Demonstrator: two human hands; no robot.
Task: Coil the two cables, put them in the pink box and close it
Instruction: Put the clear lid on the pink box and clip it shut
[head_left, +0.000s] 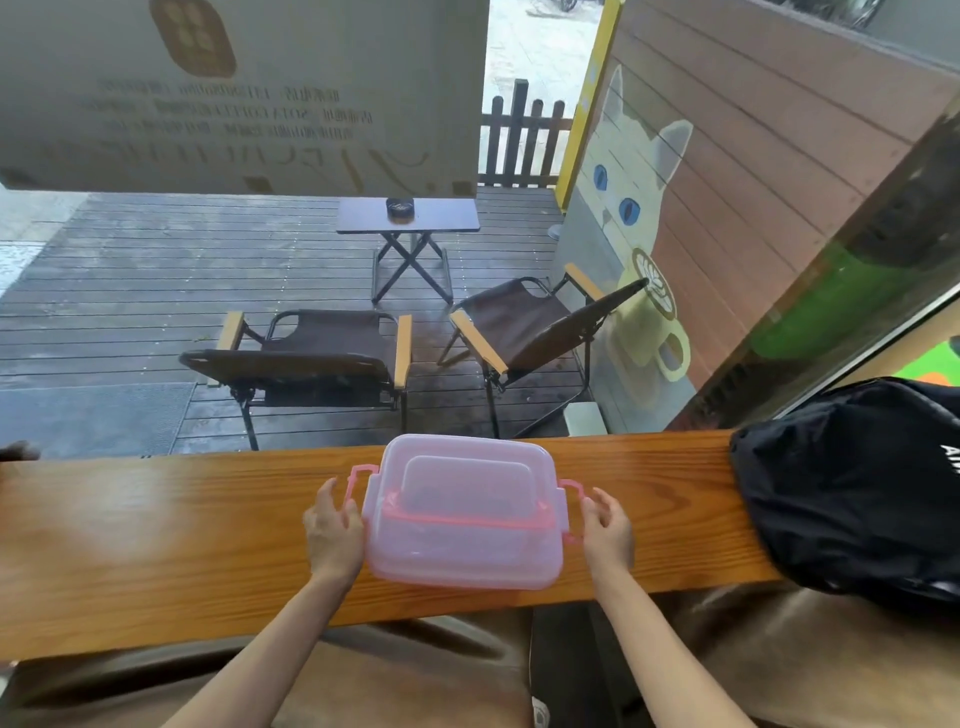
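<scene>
A translucent pink plastic box (462, 514) with rounded corners sits on a long varnished wooden counter (156, 540), near the counter's middle and close to its near edge. Its lid is on, with a raised rectangular panel on top and a brighter pink carrying handle (467, 519) folded flat across it. A pink side latch (356, 480) stands out on the left end and another (571, 512) on the right. Dark shapes show faintly through the lid; what they are cannot be told.

The left hand (332, 535) is at the left end of the box, fingers loosely spread and touching the latch there, gripping nothing. The right hand (608, 530) is just beside the right latch, fingers open and curved, also empty.

A crumpled black bag (852, 493) lies on the counter's right end. Beyond the counter, through glass, a grey wet plank deck (156, 291) holds two brown folding chairs (311, 353) and a small dark folding table (408, 215). A cat drawing (628, 197) is on the right pane.
</scene>
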